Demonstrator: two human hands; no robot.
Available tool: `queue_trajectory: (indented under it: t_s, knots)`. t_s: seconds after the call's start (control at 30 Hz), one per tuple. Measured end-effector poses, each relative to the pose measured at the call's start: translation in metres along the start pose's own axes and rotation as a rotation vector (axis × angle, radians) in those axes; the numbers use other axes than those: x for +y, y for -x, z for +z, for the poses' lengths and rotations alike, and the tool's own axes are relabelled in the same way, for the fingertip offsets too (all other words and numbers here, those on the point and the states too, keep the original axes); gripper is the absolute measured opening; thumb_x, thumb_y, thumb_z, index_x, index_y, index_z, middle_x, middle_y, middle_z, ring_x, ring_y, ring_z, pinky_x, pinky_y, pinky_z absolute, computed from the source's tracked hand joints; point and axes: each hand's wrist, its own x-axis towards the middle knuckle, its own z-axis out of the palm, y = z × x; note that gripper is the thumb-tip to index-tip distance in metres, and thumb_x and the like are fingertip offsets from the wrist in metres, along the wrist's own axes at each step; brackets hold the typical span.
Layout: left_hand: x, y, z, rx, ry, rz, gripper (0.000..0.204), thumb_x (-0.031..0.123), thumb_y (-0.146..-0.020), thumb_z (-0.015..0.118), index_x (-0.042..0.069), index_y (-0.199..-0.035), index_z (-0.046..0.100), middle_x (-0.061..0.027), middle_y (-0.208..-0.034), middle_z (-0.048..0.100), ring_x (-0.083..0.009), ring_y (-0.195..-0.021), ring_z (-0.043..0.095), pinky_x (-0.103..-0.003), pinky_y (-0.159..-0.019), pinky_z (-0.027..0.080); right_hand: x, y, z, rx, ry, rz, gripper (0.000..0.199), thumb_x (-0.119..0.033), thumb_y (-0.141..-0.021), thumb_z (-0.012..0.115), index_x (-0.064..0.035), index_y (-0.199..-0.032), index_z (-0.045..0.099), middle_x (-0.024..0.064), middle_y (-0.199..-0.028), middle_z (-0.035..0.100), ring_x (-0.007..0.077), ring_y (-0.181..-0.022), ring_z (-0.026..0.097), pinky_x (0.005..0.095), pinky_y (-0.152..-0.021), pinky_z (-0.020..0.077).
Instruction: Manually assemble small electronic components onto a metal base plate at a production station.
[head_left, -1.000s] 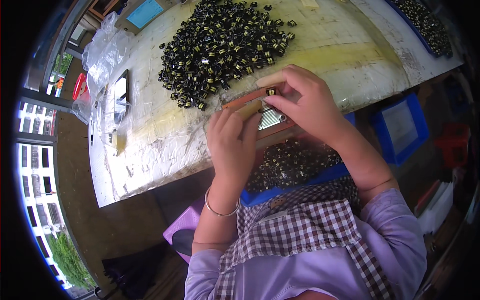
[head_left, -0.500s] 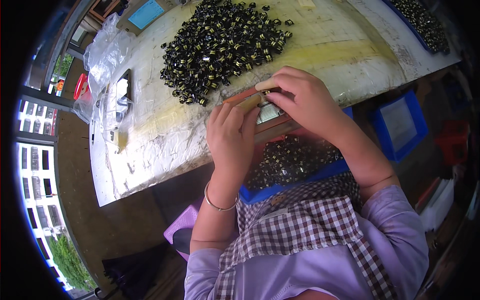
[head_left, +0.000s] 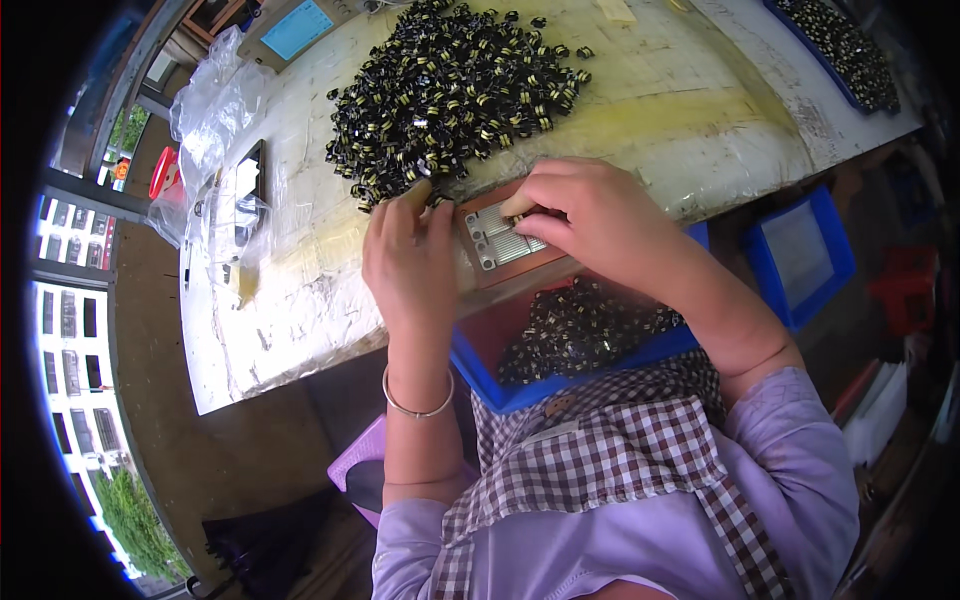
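My left hand [head_left: 412, 265] is at the near edge of a heap of small black-and-yellow parts [head_left: 450, 95], thumb and index finger apart, next to a few of the pieces. A tan finger cover caps one of its fingertips. My right hand [head_left: 590, 215] pinches down on a ridged metal plate [head_left: 490, 240], which has round holes at its left end. Whatever lies between those fingertips is mostly hidden. The plate sits on a reddish-brown board [head_left: 468, 262] at the table's near edge.
Below the board, a blue tray [head_left: 480, 380] holds more of the small parts. Another blue tray [head_left: 850, 60] of parts stands far right, and a blue bin [head_left: 800, 255] lower right. Clear plastic bags [head_left: 215, 100] lie on the left of the worn, film-covered table [head_left: 690, 130].
My left hand has moved left from the plate to the heap's edge, uncovering the plate's left end. My right hand has shifted slightly nearer and bends over the plate.
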Motion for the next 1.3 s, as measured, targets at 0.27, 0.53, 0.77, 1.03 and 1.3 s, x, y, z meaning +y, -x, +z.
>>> queue_trajectory:
  t_s: [0.27, 0.53, 0.77, 1.03, 1.3]
  knots:
    - [0.000, 0.004, 0.010, 0.060, 0.030, 0.123, 0.019, 0.013, -0.081, 0.072, 0.006, -0.097, 0.069, -0.0092, -0.086, 0.064, -0.0278, -0.079, 0.062, -0.038, -0.071, 0.049, 0.006, 0.006, 0.008, 0.113, -0.008, -0.034, 0.013, -0.012, -0.079, 0.072, -0.0081, -0.092, 0.070, 0.0074, -0.084, 0.063, 0.0272, -0.078, 0.061, 0.0362, -0.070, 0.0496]
    - [0.005, 0.006, 0.002, 0.058, 0.137, 0.122, 0.014, 0.013, -0.077, 0.075, 0.007, -0.089, 0.070, -0.0074, -0.084, 0.065, -0.0276, -0.078, 0.061, -0.037, -0.070, 0.049, 0.007, 0.001, 0.001, 0.032, -0.029, -0.089, 0.015, -0.011, -0.079, 0.073, -0.0088, -0.093, 0.071, 0.0072, -0.085, 0.065, 0.0269, -0.078, 0.062, 0.0353, -0.070, 0.0503]
    - [0.006, 0.010, 0.002, 0.026, 0.060, 0.066, 0.018, 0.020, -0.076, 0.076, 0.007, -0.084, 0.067, -0.0081, -0.081, 0.064, -0.0288, -0.081, 0.061, -0.040, -0.071, 0.048, -0.007, 0.004, 0.004, 0.059, 0.105, 0.026, 0.014, -0.011, -0.079, 0.072, -0.0078, -0.092, 0.070, 0.0070, -0.087, 0.065, 0.0271, -0.079, 0.063, 0.0354, -0.070, 0.0506]
    - [0.011, 0.010, 0.006, 0.038, -0.026, 0.029, 0.018, 0.018, -0.078, 0.074, 0.006, -0.087, 0.064, -0.0091, -0.082, 0.064, -0.0303, -0.082, 0.061, -0.041, -0.072, 0.049, -0.003, 0.004, 0.006, 0.061, 0.047, 0.016, 0.013, -0.010, -0.079, 0.072, -0.0069, -0.092, 0.070, 0.0081, -0.086, 0.064, 0.0271, -0.078, 0.062, 0.0351, -0.070, 0.0506]
    - [0.000, 0.018, 0.003, 0.081, 0.091, 0.189, 0.016, 0.008, -0.081, 0.067, 0.006, -0.097, 0.067, -0.0098, -0.092, 0.067, -0.0305, -0.088, 0.063, -0.040, -0.078, 0.050, 0.003, 0.003, 0.001, -0.009, -0.088, 0.074, 0.016, -0.006, -0.080, 0.071, -0.0068, -0.096, 0.072, 0.0064, -0.084, 0.064, 0.0177, -0.074, 0.062, 0.0279, -0.066, 0.0502]
